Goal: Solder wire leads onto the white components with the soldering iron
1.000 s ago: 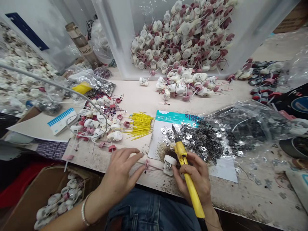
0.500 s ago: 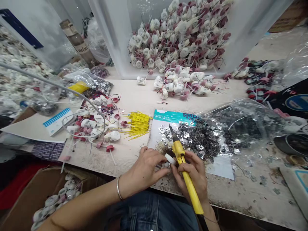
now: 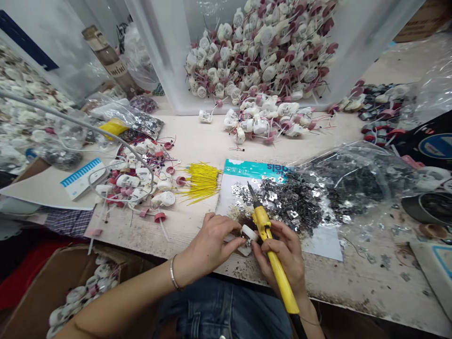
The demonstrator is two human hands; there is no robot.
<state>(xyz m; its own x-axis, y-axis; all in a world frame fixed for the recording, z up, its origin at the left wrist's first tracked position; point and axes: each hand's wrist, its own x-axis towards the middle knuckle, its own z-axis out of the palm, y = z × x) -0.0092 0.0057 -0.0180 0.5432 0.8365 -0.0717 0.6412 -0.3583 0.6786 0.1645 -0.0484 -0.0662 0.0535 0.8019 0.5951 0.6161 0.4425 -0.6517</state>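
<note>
My right hand [image 3: 287, 254] is closed around a yellow soldering iron [image 3: 280, 278], its dark tip pointing up and away over the loose metal pieces. A small white round plastic part [image 3: 250, 232] sits between my two hands. My left hand [image 3: 215, 242] pinches at its left side with thumb and forefinger, while my right fingertips reach its right side. What the left fingertips cover is partly hidden. Beyond the hands lies a heap of small dark and shiny metal pieces [image 3: 300, 205]. A bundle of yellow wires [image 3: 203, 182] rests to the left.
A translucent bin [image 3: 167, 70] full of white and pink parts stands at the back, with more parts [image 3: 261, 120] before it. Another pile [image 3: 130, 181] lies at left, under a grey cable [image 3: 79, 114]. A clear plastic bag [image 3: 370, 174] lies at right. A cardboard box [image 3: 38, 294] stands lower left.
My left fingers have drawn slightly to the left, and more of the white plastic part shows. The right hand with the soldering iron has hardly moved. The view has shifted slightly.
</note>
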